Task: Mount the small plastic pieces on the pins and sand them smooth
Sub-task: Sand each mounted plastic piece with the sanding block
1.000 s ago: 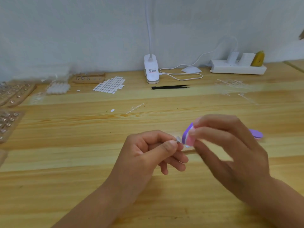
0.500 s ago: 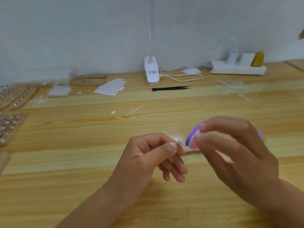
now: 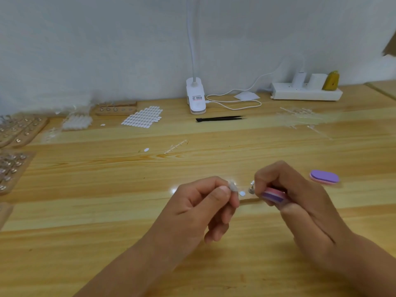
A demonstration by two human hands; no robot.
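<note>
Pale wall [image 3: 107, 50] — cluttered wooden table [image 3: 85, 211]

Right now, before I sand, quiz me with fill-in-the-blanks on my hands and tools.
The left hand pinches the small clear plastic piece; the right hand grips a pink and ____ sanding block.
The second sanding block lies on the table to the ____ of the right hand.
The ____ tweezers lie by the white clip lamp.
Missing words: purple; right; black.
</note>
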